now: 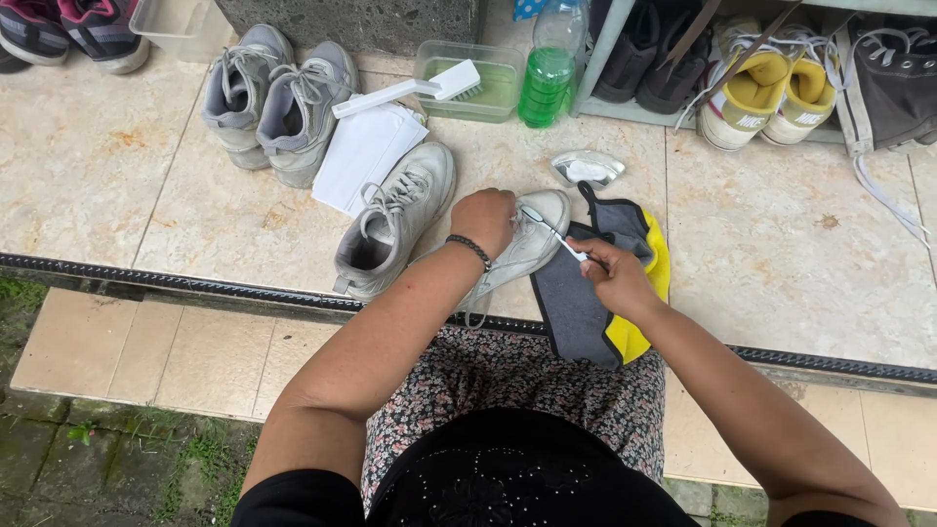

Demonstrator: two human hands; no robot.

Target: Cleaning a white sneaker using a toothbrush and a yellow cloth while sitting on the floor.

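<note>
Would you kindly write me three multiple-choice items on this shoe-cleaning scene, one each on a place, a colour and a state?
1. Where does the white scrub brush lie?
A. Across the rim of the clear tub
B. Inside a grey shoe
C. On the grass

2. What colour is the liquid in the plastic bottle?
A. Red
B. Green
C. Blue

3. What is the right hand doing?
A. Resting open on the tiles
B. Gripping a toothbrush whose head meets the white sneaker
C. Holding the bottle

Answers:
1. A, since the brush's bristled end rests over the tub while its handle reaches toward the white paper bag.
2. B, since the bottle's lower half shows bright green.
3. B, since its fingers close on the handle while the left hand steadies the sneaker.
</note>
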